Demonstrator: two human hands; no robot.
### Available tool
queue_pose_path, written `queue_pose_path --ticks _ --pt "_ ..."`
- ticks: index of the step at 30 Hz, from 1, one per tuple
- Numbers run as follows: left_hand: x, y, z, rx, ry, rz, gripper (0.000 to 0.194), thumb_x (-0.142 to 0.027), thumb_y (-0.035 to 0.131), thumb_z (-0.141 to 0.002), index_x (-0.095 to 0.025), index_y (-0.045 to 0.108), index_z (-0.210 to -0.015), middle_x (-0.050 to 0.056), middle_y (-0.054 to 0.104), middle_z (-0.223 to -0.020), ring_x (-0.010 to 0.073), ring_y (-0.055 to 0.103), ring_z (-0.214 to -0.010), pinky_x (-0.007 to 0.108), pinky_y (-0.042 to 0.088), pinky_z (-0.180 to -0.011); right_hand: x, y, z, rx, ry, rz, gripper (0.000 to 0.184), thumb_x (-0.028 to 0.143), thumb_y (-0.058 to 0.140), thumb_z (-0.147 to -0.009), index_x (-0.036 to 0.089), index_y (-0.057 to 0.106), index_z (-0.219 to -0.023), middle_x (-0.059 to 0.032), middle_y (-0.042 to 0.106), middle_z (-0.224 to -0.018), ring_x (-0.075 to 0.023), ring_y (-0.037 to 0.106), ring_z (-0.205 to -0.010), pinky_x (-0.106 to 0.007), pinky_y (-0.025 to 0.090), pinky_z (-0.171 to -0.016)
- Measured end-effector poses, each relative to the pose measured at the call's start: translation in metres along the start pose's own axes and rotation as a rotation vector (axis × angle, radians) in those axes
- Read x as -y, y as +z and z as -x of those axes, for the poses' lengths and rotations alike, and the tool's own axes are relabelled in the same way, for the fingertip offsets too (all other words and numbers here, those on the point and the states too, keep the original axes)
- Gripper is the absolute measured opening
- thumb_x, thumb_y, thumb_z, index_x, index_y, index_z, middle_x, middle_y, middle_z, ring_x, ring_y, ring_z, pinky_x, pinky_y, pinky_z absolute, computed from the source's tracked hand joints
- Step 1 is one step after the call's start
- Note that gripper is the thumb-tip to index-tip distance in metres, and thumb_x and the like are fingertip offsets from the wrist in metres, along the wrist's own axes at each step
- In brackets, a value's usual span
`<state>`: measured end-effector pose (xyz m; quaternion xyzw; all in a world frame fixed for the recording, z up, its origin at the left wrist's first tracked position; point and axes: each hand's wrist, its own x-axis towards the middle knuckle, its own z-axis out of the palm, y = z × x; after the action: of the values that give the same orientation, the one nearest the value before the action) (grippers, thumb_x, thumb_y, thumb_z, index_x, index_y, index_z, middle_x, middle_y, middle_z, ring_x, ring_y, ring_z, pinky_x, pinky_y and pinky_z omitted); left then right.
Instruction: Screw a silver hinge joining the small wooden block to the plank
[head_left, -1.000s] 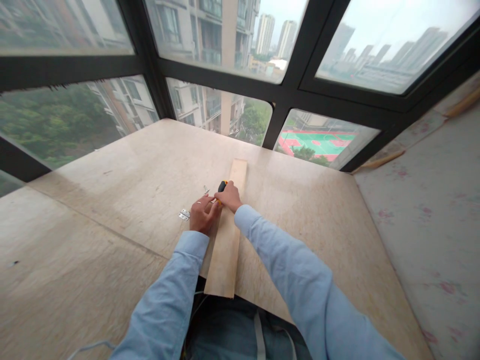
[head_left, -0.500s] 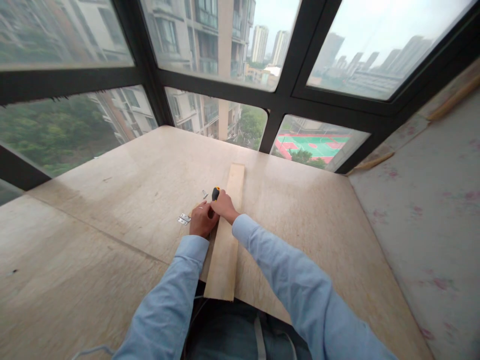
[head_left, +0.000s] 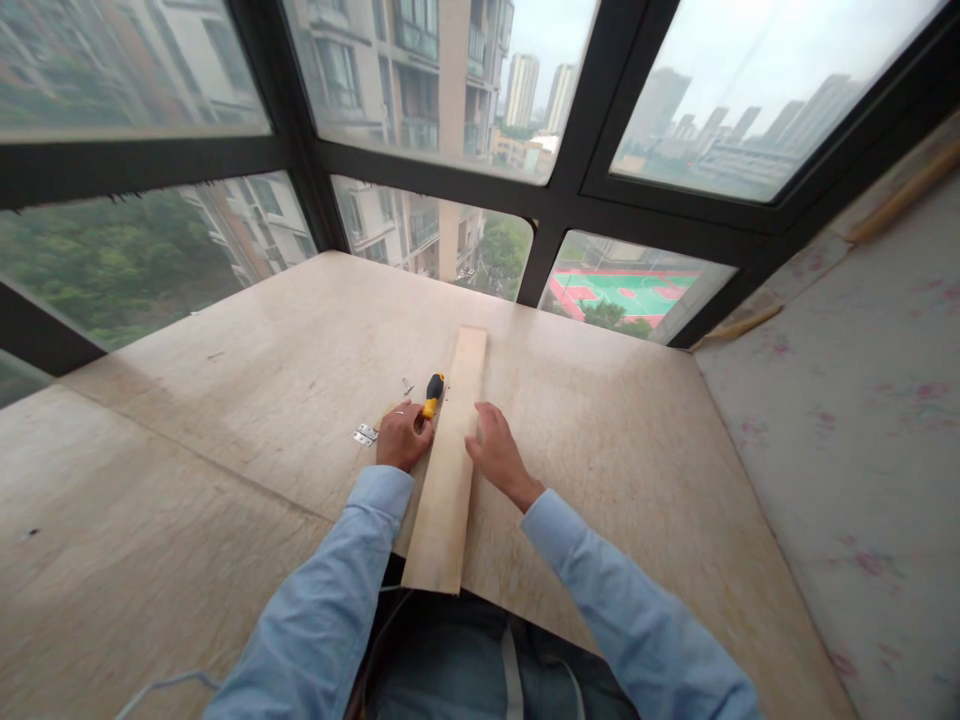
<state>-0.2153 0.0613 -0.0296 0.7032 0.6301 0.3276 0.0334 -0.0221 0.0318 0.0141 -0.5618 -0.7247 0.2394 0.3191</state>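
A long, pale wooden board (head_left: pixel 444 500) lies lengthwise in front of me, its near end at the table edge. My left hand (head_left: pixel 403 438), with a ring on one finger, is closed at the board's left side around the lower end of a yellow and black screwdriver (head_left: pixel 434 394). The screwdriver's handle points away from me; its shaft is hidden by the fingers. At the board's right edge is my right hand (head_left: pixel 501 452), thumb and fingers apart, with nothing in it. A silver hinge (head_left: pixel 365 434) and small screws (head_left: pixel 407 386) lie left of the board.
The board rests on a beige, stone-patterned surface (head_left: pixel 600 450). Dark window frames (head_left: pixel 420 170) rise behind it, and a flowered wall (head_left: pixel 862 430) borders the right. A pale cable (head_left: pixel 169 682) lies at the lower left.
My right hand has let go of the screwdriver and moved right, to the board's far edge. The screwdriver's handle now shows fully, while my left hand stays nearly in place.
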Motion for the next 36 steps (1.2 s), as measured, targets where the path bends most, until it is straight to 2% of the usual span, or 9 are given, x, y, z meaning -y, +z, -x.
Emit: queue_pose_path --ticks 5,9,14,19,21,28,31,33,36 --pt "0.001 -0.001 0.0 -0.018 0.017 0.005 0.024 -0.027 0.057 -0.078 -0.019 0.064 -0.099 0.014 0.071 -0.104 0.0323 0.063 -0.113 0.046 0.047 -0.102 -0.008 0.003 0.032 0.254 -0.017 0.119 0.062 0.031 0.055 -0.087 0.005 0.042 -0.143 -0.0248 0.04 -0.152 -0.0306 0.032 -0.146 -0.047 0.027 -0.12" --pt "0.004 0.0 0.0 -0.055 -0.043 0.029 0.025 -0.026 0.057 -0.078 -0.019 0.064 -0.101 0.015 0.07 -0.108 0.0335 0.061 -0.117 0.048 0.046 -0.103 0.004 0.012 0.035 0.332 -0.003 0.205 0.073 0.037 0.055 -0.09 -0.003 0.033 -0.148 -0.0328 0.027 -0.156 -0.036 0.021 -0.15 -0.052 0.021 -0.12" --pt "0.01 0.0 -0.003 -0.083 -0.135 0.224 0.022 -0.027 0.06 -0.075 -0.021 0.068 -0.095 0.012 0.073 -0.107 0.031 0.062 -0.117 0.048 0.044 -0.107 0.02 0.024 0.029 0.33 0.022 0.248 0.074 0.041 0.049 -0.095 -0.005 0.029 -0.149 -0.0358 0.019 -0.158 -0.0393 0.015 -0.151 -0.058 0.017 -0.119" --pt "0.013 -0.008 -0.004 -0.262 -0.438 0.665 0.034 -0.035 0.06 -0.077 -0.014 0.07 -0.102 0.014 0.072 -0.116 0.0266 0.065 -0.113 0.044 0.05 -0.102 0.032 0.04 0.023 0.284 0.057 0.258 0.079 0.046 0.045 -0.096 -0.006 0.024 -0.151 -0.0356 0.013 -0.159 -0.0436 0.01 -0.151 -0.061 0.011 -0.118" --pt "0.013 -0.014 -0.005 -0.274 -0.483 0.764 0.039 -0.036 0.064 -0.073 -0.012 0.071 -0.103 0.014 0.072 -0.116 0.0265 0.066 -0.111 0.043 0.051 -0.1 0.036 0.046 0.02 0.253 0.067 0.273 0.08 0.047 0.046 -0.096 -0.006 0.024 -0.151 -0.0352 0.012 -0.159 -0.0437 0.01 -0.151 -0.061 0.01 -0.118" --pt "0.007 -0.056 -0.02 -0.13 -0.69 1.057 0.034 -0.032 0.07 -0.064 -0.014 0.07 -0.092 0.013 0.076 -0.101 0.024 0.07 -0.096 0.037 0.056 -0.081 0.034 0.045 0.012 0.29 0.066 0.223 0.083 0.049 0.049 -0.095 -0.006 0.022 -0.151 -0.0362 0.011 -0.159 -0.0432 0.009 -0.151 -0.061 0.011 -0.119" --pt "-0.005 -0.072 -0.024 0.047 -0.71 1.015 0.035 -0.033 0.074 -0.064 -0.014 0.069 -0.094 0.013 0.075 -0.099 0.0236 0.071 -0.093 0.035 0.056 -0.076 0.023 0.035 0.013 0.32 -0.007 0.177 0.077 0.045 0.051 -0.095 -0.001 0.027 -0.151 -0.0341 0.017 -0.159 -0.0376 0.014 -0.152 -0.057 0.015 -0.119" --pt "-0.019 -0.073 -0.025 0.194 -0.689 0.98 0.04 -0.037 0.076 -0.065 -0.014 0.069 -0.097 0.014 0.075 -0.098 0.0246 0.071 -0.091 0.036 0.056 -0.074 0.012 0.026 0.015 0.319 -0.065 0.131 0.068 0.039 0.053 -0.094 0.004 0.034 -0.149 -0.0287 0.026 -0.159 -0.0326 0.02 -0.151 -0.053 0.019 -0.12" --pt "-0.052 -0.057 -0.02 0.251 -0.637 0.906 0.045 -0.043 0.076 -0.066 -0.014 0.069 -0.099 0.012 0.075 -0.097 0.0255 0.071 -0.093 0.037 0.056 -0.076 -0.01 0.006 0.02 0.287 -0.148 0.044 0.058 0.033 0.057 -0.091 0.012 0.045 -0.144 -0.0214 0.037 -0.156 -0.0266 0.029 -0.149 -0.048 0.027 -0.119"
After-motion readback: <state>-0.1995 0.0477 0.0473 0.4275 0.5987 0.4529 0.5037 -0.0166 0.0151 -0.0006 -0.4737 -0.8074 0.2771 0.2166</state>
